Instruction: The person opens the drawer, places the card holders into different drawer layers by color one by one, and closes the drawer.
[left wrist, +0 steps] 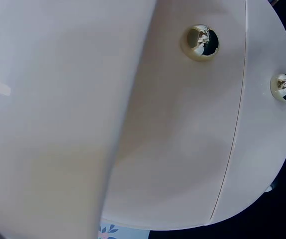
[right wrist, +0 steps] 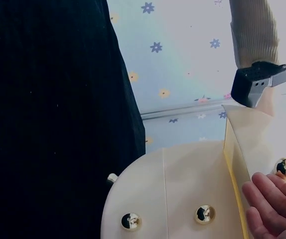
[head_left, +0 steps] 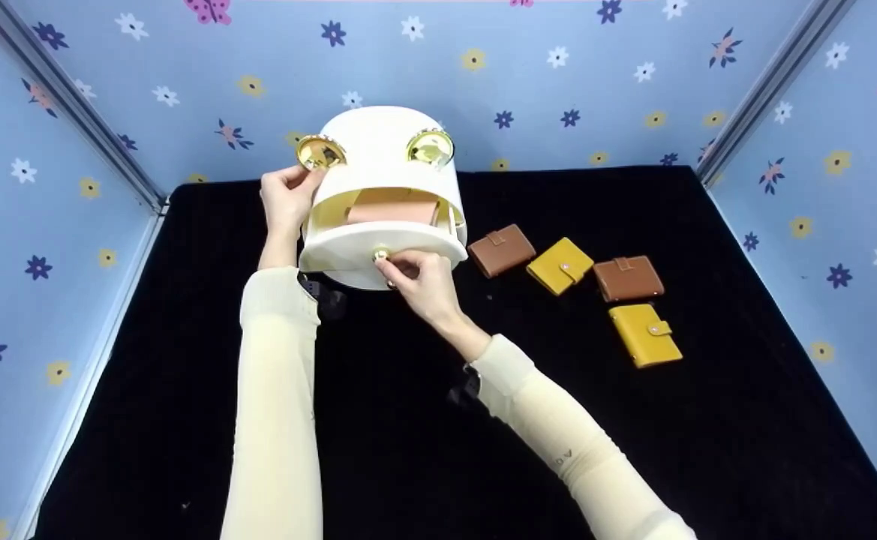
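Note:
A white rounded drawer box stands at the back of the table, with two round gold ornaments near its top. Its upper drawer is pulled out, and a pink wallet lies inside. My right hand pinches this drawer's gold knob between thumb and finger. At the box's left side my left hand touches the box just below the left gold ornament; its fingers are partly hidden. Lower drawer fronts with gold knobs show beneath the drawer in both wrist views.
To the right of the box lie a brown wallet, a yellow wallet, another brown wallet and another yellow wallet. Black cloth covers the table. Blue flowered panels enclose the back and sides.

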Demonstrator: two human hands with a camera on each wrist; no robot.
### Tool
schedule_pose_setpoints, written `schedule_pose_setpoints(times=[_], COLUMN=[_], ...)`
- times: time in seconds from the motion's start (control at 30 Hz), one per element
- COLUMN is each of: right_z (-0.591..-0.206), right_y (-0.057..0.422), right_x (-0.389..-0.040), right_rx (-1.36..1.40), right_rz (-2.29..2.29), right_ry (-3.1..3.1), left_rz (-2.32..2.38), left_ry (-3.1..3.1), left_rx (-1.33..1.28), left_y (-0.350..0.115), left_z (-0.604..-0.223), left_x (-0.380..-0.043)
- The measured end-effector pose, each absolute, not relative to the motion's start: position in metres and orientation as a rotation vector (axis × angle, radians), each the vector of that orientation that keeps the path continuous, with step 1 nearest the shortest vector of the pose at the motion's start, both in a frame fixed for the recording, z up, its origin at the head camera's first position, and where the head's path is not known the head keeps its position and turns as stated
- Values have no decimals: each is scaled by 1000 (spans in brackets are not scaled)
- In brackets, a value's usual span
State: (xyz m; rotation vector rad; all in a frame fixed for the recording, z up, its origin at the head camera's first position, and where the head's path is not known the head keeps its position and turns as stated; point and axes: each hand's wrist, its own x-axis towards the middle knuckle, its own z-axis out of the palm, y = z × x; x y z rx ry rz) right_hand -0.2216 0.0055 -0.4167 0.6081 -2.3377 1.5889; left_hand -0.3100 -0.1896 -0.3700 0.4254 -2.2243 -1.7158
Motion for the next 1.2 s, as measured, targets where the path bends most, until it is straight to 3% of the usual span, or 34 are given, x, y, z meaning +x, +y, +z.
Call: schedule_pose_setpoints(times=[1.2], right_z=[-409], right_y=[-2], right_x=[-271], right_rx=[494], right_rz=[1401], right_ry=[-2466], left_rz=[-1697], left_ry=[-2268], left_rx=[476], left_y=[-190], left_z=[-367], left_x=[-310])
